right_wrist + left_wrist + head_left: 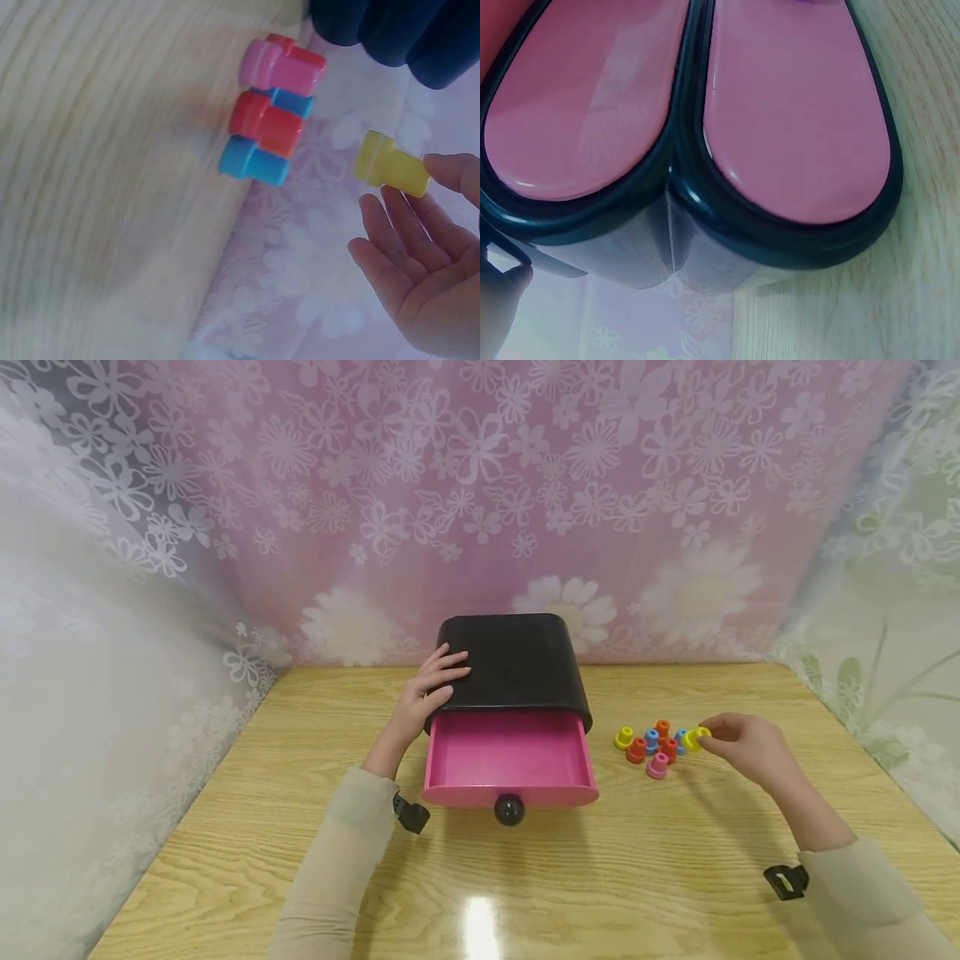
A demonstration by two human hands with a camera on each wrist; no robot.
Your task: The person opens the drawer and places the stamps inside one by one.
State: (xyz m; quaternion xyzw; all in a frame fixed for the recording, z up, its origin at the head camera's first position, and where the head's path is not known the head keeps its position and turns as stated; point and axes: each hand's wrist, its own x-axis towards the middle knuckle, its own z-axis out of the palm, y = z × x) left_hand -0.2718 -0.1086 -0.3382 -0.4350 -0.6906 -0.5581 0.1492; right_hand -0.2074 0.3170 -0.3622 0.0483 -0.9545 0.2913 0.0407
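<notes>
Hands [753, 752] well apart, drawer rim [584, 752] between

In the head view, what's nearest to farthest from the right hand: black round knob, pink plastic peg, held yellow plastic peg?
1. Yellow plastic peg: in the right hand.
2. Pink plastic peg: left of it.
3. Black round knob: farthest left, on the pink drawer.

A pink floral curtain [480, 510] hangs behind a wood-grain table [240, 860] catching bright glare [481, 927]
</notes>
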